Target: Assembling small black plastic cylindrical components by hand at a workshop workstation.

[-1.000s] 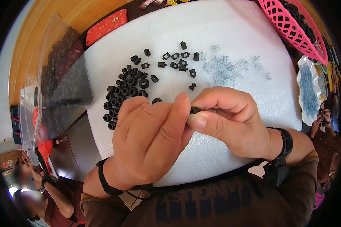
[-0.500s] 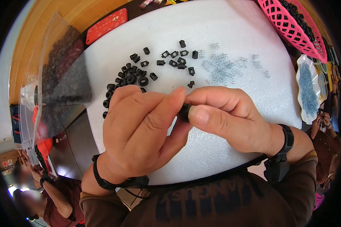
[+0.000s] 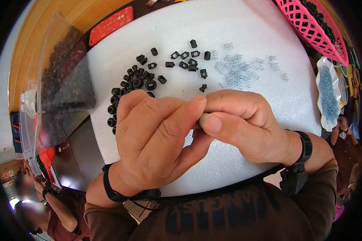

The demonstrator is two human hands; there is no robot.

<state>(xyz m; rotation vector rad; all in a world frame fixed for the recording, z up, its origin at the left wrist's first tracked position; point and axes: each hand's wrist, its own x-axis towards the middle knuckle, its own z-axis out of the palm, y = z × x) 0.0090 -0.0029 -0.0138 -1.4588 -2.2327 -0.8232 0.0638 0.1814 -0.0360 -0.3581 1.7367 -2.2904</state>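
Note:
Over the white foam sheet [image 3: 278, 106], my left hand [image 3: 159, 138] and my right hand [image 3: 243, 126] meet fingertip to fingertip. Both are closed in a pinch on one small black plastic cord-lock piece, now almost wholly covered by the fingers. Beyond my left hand lies a cluster of round black cord-lock barrels [image 3: 138, 83]. Farther out, black inserts with square windows [image 3: 183, 65] are scattered singly. Small clear-looking metal springs [image 3: 236, 70] form a loose pile beyond my right hand.
On the left stands a clear plastic bag [image 3: 66, 80] of black parts; a red flat case [image 3: 111, 26] lies at the far left edge. A pink lattice basket [image 3: 338, 57] holds black parts at far right, near a white scalloped dish [image 3: 324, 123] of springs. Other people sit at both sides.
Both hands have shifted slightly, the left one rightward and closer to the right. The black piece, seen between the fingertips before, is now mostly covered.

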